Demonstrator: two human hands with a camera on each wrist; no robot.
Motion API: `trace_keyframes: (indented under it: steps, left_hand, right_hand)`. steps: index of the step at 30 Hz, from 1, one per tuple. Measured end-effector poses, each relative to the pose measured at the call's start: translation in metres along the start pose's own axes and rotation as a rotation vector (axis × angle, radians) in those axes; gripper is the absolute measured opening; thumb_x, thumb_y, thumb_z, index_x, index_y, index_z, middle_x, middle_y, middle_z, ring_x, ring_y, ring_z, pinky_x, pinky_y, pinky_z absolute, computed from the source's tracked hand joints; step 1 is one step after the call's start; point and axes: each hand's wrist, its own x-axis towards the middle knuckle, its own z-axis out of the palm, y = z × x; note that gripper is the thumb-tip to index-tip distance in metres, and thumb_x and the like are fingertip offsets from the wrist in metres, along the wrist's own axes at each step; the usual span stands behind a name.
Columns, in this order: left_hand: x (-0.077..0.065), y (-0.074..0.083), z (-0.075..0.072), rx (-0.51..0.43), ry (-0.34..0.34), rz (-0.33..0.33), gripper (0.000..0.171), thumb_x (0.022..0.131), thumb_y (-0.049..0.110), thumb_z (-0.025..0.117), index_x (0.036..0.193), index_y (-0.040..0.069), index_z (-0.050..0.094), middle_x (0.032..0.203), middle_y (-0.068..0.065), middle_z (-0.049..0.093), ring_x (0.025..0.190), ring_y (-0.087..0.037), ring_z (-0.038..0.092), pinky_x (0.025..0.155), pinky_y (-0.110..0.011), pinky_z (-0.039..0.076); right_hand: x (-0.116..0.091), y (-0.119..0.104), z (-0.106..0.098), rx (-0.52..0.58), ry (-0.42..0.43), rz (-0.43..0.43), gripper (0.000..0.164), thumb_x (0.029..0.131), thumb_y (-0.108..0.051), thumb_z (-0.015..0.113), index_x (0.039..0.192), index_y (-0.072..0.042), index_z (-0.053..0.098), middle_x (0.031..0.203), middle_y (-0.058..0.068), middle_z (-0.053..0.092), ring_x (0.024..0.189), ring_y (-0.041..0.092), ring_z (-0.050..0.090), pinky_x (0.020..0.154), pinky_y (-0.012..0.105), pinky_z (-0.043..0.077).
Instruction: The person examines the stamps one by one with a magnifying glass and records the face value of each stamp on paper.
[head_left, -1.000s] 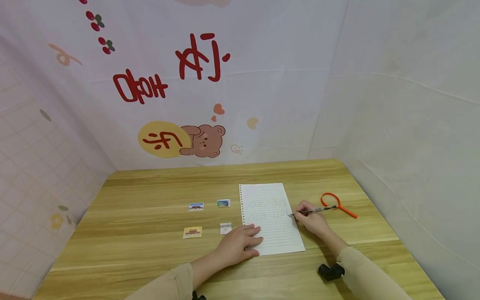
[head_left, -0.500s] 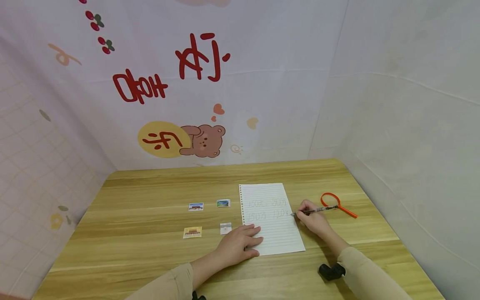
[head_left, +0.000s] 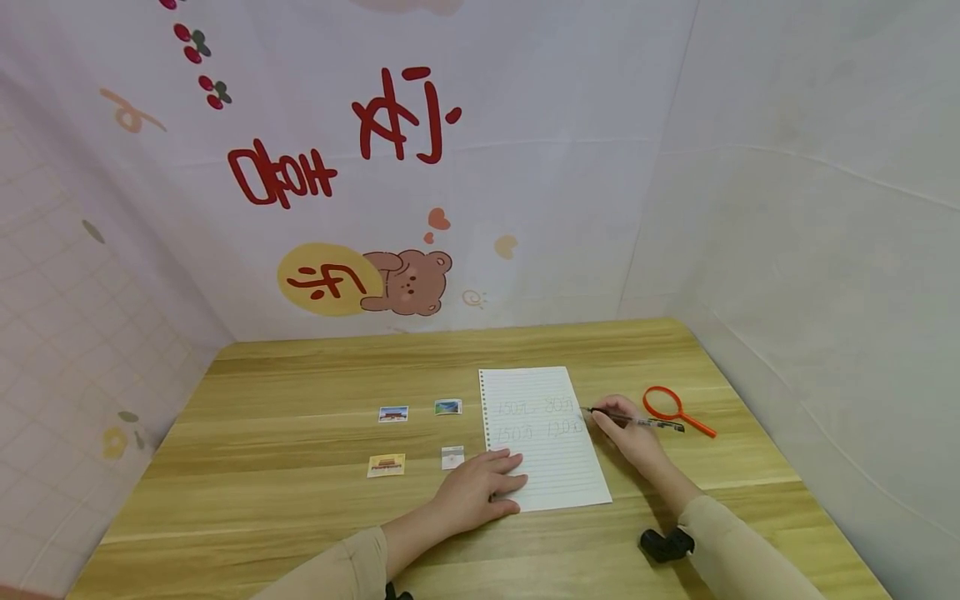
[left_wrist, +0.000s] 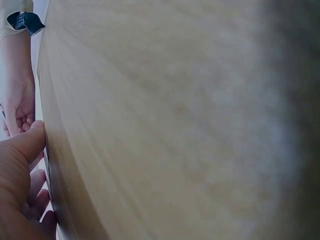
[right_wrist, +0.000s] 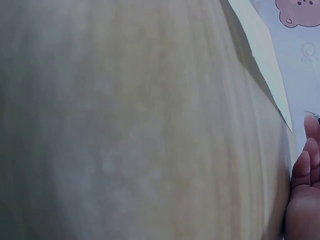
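A lined white sheet of paper [head_left: 555, 479] with punched holes down its left side lies on the table. Two rows of handwritten figures and characters run across its upper half. My left hand [head_left: 480, 490] rests on the sheet's lower left, fingers spread; it also shows in the left wrist view [left_wrist: 22, 175]. At the sheet's right edge, my right hand [head_left: 628, 435] pinches a pen [head_left: 652, 422] with a clear barrel. The pen's tip is beside the upper row; I cannot tell whether it touches the paper. In the right wrist view only part of the right hand [right_wrist: 305, 205] shows.
Right of the right hand lies a red magnifying glass [head_left: 699, 426]. Left of the sheet are several small stamp-like pictures: a blue one [head_left: 393, 414], a green one [head_left: 448, 407], a yellow one [head_left: 386, 465] and a grey one [head_left: 452, 457]. Printed cloth walls surround the wooden table [head_left: 247, 500].
The pen tip has moved up from the second row to beside the upper row, and its back end has swung down. More strokes show at the second row's end. The left hand stays put.
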Motion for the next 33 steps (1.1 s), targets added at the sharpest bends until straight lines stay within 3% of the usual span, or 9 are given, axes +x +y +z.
trace_keyframes:
  steps: [2,5,8,12,17,20,25,29,33]
  left_hand:
    - [0.0,0.0,0.0,-0.001,0.001,-0.002,0.044,0.091,0.037,0.07,0.131,0.019,0.067,0.145,-0.002,0.053,0.138,-0.021,0.043,0.111,-0.037,0.036]
    - [-0.001,0.001,-0.001,0.002,0.002,-0.001,0.044,0.091,0.038,0.07,0.131,0.019,0.067,0.145,-0.002,0.052,0.138,-0.021,0.043,0.111,-0.037,0.035]
    - [-0.001,0.0,0.0,0.005,0.003,0.005,0.044,0.091,0.037,0.07,0.131,0.019,0.067,0.144,-0.002,0.053,0.138,-0.021,0.043,0.112,-0.037,0.035]
    - [-0.002,0.0,0.001,0.004,0.006,0.012,0.044,0.091,0.037,0.07,0.131,0.019,0.067,0.144,-0.003,0.053,0.138,-0.021,0.043,0.111,-0.037,0.035]
    - [-0.002,0.0,0.0,0.004,0.012,0.022,0.045,0.091,0.038,0.07,0.131,0.018,0.067,0.144,-0.004,0.053,0.137,-0.022,0.044,0.11,-0.039,0.037]
    - [-0.003,0.0,-0.001,0.002,0.002,0.018,0.045,0.092,0.039,0.069,0.132,0.019,0.066,0.145,-0.003,0.052,0.138,-0.022,0.043,0.11,-0.04,0.038]
    - [-0.002,0.001,-0.002,0.0,-0.015,0.005,0.045,0.092,0.039,0.069,0.133,0.02,0.066,0.145,-0.002,0.052,0.138,-0.021,0.042,0.11,-0.04,0.037]
    - [-0.001,0.002,-0.004,-0.002,-0.025,-0.004,0.045,0.092,0.039,0.069,0.133,0.02,0.065,0.146,-0.002,0.051,0.139,-0.02,0.041,0.111,-0.039,0.036]
    - [0.0,0.002,-0.004,-0.006,-0.03,-0.011,0.046,0.092,0.039,0.07,0.133,0.02,0.065,0.146,-0.002,0.051,0.139,-0.02,0.041,0.111,-0.038,0.036]
  right_hand:
    - [0.0,-0.002,-0.001,0.037,-0.021,0.007,0.02,0.095,-0.001,0.064,0.109,0.014,0.061,0.102,0.034,0.064,0.097,0.044,0.064,0.077,0.02,0.052]
    - [0.0,0.0,-0.002,0.075,-0.027,0.023,0.023,0.095,0.0,0.063,0.112,0.014,0.06,0.106,0.036,0.062,0.098,0.046,0.064,0.079,0.024,0.054]
    - [0.001,0.006,-0.004,0.1,-0.009,0.033,0.024,0.095,0.0,0.064,0.114,0.013,0.06,0.108,0.034,0.061,0.097,0.038,0.067,0.079,0.026,0.055]
    - [0.002,0.017,-0.007,0.143,0.009,0.001,0.027,0.094,0.004,0.064,0.119,0.011,0.061,0.112,0.033,0.061,0.098,0.022,0.068,0.075,0.021,0.054]
    - [0.003,0.021,-0.012,0.235,-0.052,-0.186,0.033,0.093,0.015,0.056,0.125,0.02,0.052,0.11,0.041,0.059,0.105,0.021,0.067,0.082,0.019,0.053]
    - [0.003,0.019,-0.015,0.205,-0.079,-0.264,0.035,0.092,0.018,0.054,0.127,0.022,0.05,0.11,0.041,0.059,0.108,0.02,0.066,0.089,0.02,0.051]
    - [0.004,0.02,-0.019,0.142,-0.106,-0.202,0.043,0.094,0.016,0.053,0.137,0.015,0.047,0.119,0.036,0.06,0.109,0.02,0.064,0.084,0.021,0.054]
    - [0.004,0.025,-0.023,0.17,-0.14,-0.138,0.045,0.1,0.006,0.05,0.144,0.011,0.042,0.13,0.029,0.058,0.118,0.017,0.059,0.083,0.019,0.053]
    - [0.003,0.027,-0.026,0.363,-0.156,-0.06,0.045,0.105,-0.004,0.046,0.146,0.011,0.037,0.135,0.017,0.06,0.125,0.012,0.055,0.091,0.019,0.049]
